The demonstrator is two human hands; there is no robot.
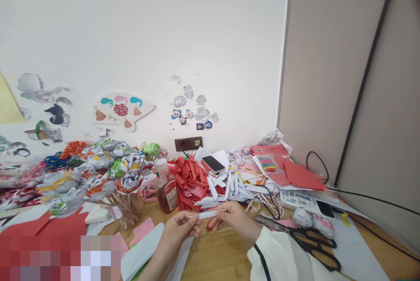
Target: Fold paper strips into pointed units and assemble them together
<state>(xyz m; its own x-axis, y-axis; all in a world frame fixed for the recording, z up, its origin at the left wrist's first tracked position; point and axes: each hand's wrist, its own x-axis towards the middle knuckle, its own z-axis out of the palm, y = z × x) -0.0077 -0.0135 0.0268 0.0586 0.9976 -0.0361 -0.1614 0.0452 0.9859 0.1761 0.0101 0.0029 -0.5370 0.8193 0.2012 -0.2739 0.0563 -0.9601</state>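
Observation:
Between my two hands a narrow folded white paper strip is stretched out level above the wooden table. My left hand pinches its left end between thumb and fingers. At the right end, my right hand grips it the same way. Just beyond the hands lie a pile of folded white paper strips and a heap of folded red paper strips. A small red bit shows under my right fingers; its kind is unclear.
A sauce bottle stands left of the red heap, beside a holder of thin sticks. Black-handled scissors lie at right near red paper sheets. A phone rests behind the white strips. Crumpled paper flowers crowd the left.

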